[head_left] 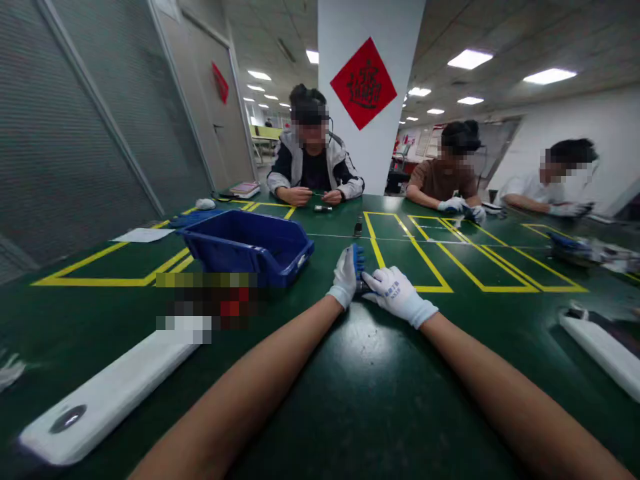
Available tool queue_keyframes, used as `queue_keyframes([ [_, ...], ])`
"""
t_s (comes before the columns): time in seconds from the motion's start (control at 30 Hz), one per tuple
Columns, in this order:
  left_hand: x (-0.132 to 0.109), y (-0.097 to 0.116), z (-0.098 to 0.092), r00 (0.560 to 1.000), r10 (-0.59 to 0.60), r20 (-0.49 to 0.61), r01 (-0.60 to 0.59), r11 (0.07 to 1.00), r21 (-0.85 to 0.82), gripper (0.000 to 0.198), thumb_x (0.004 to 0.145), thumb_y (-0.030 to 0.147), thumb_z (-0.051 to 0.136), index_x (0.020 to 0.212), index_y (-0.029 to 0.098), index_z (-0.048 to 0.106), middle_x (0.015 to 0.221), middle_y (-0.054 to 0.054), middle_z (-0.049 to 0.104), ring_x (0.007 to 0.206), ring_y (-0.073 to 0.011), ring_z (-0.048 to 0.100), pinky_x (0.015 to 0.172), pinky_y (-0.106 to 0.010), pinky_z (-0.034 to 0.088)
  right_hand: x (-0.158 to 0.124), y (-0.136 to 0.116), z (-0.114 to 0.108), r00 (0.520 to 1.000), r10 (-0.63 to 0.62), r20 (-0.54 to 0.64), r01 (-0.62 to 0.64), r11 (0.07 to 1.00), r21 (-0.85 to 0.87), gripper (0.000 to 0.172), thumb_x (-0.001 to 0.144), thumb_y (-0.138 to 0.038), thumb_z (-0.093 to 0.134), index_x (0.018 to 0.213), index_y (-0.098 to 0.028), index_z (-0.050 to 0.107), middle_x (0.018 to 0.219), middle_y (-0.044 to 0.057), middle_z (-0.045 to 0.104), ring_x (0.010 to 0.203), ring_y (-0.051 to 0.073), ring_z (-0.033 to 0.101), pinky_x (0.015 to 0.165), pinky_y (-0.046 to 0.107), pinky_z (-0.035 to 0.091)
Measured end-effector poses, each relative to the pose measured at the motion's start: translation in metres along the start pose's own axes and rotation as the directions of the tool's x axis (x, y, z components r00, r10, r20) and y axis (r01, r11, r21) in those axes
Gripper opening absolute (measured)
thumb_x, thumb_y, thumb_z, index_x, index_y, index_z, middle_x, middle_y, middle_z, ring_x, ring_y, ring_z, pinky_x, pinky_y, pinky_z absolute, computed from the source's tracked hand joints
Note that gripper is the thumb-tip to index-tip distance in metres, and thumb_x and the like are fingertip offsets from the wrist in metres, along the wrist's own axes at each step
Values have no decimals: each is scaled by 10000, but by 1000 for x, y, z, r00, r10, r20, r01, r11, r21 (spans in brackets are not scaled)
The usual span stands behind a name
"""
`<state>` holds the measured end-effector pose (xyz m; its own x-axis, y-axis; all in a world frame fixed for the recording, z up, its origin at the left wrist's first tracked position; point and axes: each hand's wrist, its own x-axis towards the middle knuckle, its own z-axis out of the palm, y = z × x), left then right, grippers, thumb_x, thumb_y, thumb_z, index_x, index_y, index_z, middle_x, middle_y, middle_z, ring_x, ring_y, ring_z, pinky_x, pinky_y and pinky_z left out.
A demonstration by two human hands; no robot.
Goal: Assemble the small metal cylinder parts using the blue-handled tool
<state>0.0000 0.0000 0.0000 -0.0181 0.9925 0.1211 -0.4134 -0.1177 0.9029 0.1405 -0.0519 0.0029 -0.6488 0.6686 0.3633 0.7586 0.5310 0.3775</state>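
Both of my hands wear white gloves and meet over the green table. My left hand point(345, 277) stands on edge, its fingers curled round a small dark object point(361, 287); a blue ridged surface shows at its fingers, perhaps the glove's coating. My right hand point(395, 291) comes in from the right, with printed blue lettering on its back, and its closed fingertips press on the same dark object. Most of that object is hidden by the gloves, so its kind is unclear. Just beyond the hands, a small dark upright piece point(358, 227) rests on the table.
A blue plastic bin point(245, 243) is left of my hands. Nearer lies a long white bar point(115, 383); another white bar point(603, 347) is at right. Yellow tape point(430, 289) marks rectangles on the green table point(365, 400). Several people point(313, 153) sit across, hands occupied.
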Motion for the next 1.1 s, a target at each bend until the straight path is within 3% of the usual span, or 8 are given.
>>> queue_keyframes([
  [0.2, -1, 1, 0, 999, 24, 34, -23, 999, -33, 531, 849, 593, 347, 1068, 170, 581, 1131, -94, 622, 1011, -211, 604, 833, -350, 501, -2, 3, 1, 1000, 0, 0, 0, 1000, 9, 550, 885, -533, 416, 1277, -153, 484, 895, 101, 582, 773, 205, 479, 709, 341, 286],
  [0.47, -15, 2, 3, 971, 212, 110, -221, 972, 78, 511, 883, 579, 298, 1154, 228, 553, 1134, -53, 621, 1012, -188, 604, 865, -349, 498, -4, 2, 0, 991, 127, -54, -125, 992, 34, 529, 839, -537, 504, 1196, -147, 527, 947, 109, 596, 845, 230, 498, 752, 336, 295],
  [0.7, -22, 7, 4, 946, 303, 118, -321, 925, 203, 481, 930, 500, 206, 1166, 216, 515, 1106, -66, 607, 997, -176, 593, 868, -349, 490, -6, 5, -3, 998, -5, -65, 7, 999, 33, 473, 881, -531, 419, 1106, -142, 570, 889, 104, 596, 808, 221, 496, 757, 343, 298],
  [0.8, -27, 12, 4, 913, 370, 172, -403, 884, 239, 447, 933, 477, 237, 1169, 207, 504, 1109, -73, 592, 984, -177, 586, 879, -357, 478, -6, 5, -1, 997, -11, -73, 15, 998, 53, 484, 880, -535, 418, 1106, -133, 565, 877, 103, 596, 796, 218, 497, 761, 345, 305],
  [0.9, -36, 20, 2, 811, 477, 337, -574, 761, 304, 441, 904, 477, 339, 1215, 195, 474, 1175, -92, 551, 1040, -204, 554, 916, -375, 447, -7, 6, 2, 998, 3, -60, 3, 994, 106, 432, 879, -502, 439, 1053, -132, 578, 850, 97, 594, 773, 212, 500, 748, 341, 312],
  [1.0, -45, 27, -3, 635, 552, 540, -762, 564, 319, 555, 858, 520, 394, 1291, 173, 415, 1225, -124, 512, 1108, -249, 509, 966, -416, 399, -7, 7, 6, 998, 40, -42, -32, 984, 175, 328, 861, -413, 477, 1018, -145, 581, 875, 93, 595, 786, 214, 505, 744, 337, 321],
  [1.1, -46, 28, -7, 490, 583, 648, -870, 375, 320, 668, 812, 571, 424, 1337, 162, 363, 1267, -145, 480, 1162, -283, 464, 998, -446, 357, -6, 8, 9, 994, 99, -37, -88, 971, 222, 347, 770, -334, 563, 1064, -150, 562, 946, 96, 596, 838, 229, 507, 777, 347, 328],
])
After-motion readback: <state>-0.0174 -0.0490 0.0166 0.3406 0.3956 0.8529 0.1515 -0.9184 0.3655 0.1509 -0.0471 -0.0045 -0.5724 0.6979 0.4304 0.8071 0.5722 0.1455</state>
